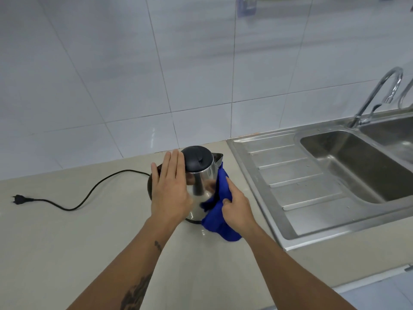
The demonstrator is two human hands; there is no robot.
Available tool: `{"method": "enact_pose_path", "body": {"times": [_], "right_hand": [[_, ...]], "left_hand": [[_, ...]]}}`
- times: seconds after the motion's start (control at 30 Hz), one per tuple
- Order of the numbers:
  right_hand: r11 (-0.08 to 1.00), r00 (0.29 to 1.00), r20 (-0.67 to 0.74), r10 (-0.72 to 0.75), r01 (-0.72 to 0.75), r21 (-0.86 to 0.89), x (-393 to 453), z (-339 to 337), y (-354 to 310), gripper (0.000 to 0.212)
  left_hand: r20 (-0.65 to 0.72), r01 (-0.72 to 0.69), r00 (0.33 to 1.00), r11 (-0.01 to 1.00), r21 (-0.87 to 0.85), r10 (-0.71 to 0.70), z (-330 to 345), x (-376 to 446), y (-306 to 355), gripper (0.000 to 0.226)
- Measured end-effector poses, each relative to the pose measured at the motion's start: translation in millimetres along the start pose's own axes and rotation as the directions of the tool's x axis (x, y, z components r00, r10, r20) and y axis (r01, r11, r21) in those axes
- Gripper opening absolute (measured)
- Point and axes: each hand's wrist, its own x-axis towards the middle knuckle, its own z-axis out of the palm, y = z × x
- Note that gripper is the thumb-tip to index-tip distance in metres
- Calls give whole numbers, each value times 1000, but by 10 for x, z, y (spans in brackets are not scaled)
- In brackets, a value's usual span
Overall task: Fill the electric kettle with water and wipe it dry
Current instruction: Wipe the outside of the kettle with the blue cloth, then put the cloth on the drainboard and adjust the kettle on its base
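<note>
A steel electric kettle (202,182) with a shut black lid (196,158) stands on the beige counter, its spout pointing right toward the sink. My left hand (171,186) lies flat against the kettle's left side with fingers straight, hiding the handle. My right hand (237,205) grips a blue cloth (220,211) and presses it against the kettle's right side below the spout. The cloth's lower end hangs down onto the counter.
A black power cord (89,193) runs left from the kettle's base to an unplugged plug (19,199). To the right lies a steel sink (357,168) with a ribbed drainboard (297,177) and a curved tap (380,95). White wall tiles stand behind.
</note>
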Motion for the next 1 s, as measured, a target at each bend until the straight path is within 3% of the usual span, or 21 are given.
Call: {"method": "enact_pose_path", "body": {"times": [0.1, 0.17, 0.23, 0.3, 0.4, 0.53, 0.67, 0.73, 0.83, 1.0], "right_hand": [[995, 1000, 13, 4, -5, 100, -45, -179, 41, 76], [982, 998, 25, 52, -55, 179, -93, -373, 99, 66], [963, 994, 26, 106, -109, 247, -142, -619, 200, 57], [952, 990, 1, 140, -135, 276, -183, -937, 287, 57], [982, 988, -58, 141, -132, 138, -169, -1422, 363, 62], [965, 993, -98, 59, -82, -251, -5, -1849, 385, 74], [864, 986, 119, 119, -43, -502, 246, -1919, 644, 75], [815, 967, 175, 184, -51, -578, 328, -1896, 848, 74], [705, 984, 102, 149, -34, -708, 343, -1931, 1112, 64], [600, 963, 177, 202, 21, -799, 297, -2038, 1439, 66]], "left_hand": [[-151, -131, 983, 976, -171, 106, -14, -123, 311, 74], [-200, -158, 976, 906, -393, 83, 27, -213, 573, 63], [-43, -8, 999, 795, -607, -22, 123, -246, 844, 50], [207, 194, 976, 686, -701, -65, 280, -200, 1118, 43], [430, 330, 903, 654, -681, -8, 531, -122, 1438, 38], [517, 409, 856, 626, -664, -12, 733, -61, 1682, 39], [560, 435, 828, 661, -611, -27, 876, -28, 1848, 41], [564, 410, 825, 718, -562, -29, 950, -25, 1895, 43], [588, 358, 809, 801, -479, -10, 1039, -15, 1994, 48], [638, 90, 753, 936, -339, 159, 1163, 5, 2282, 51]]}}
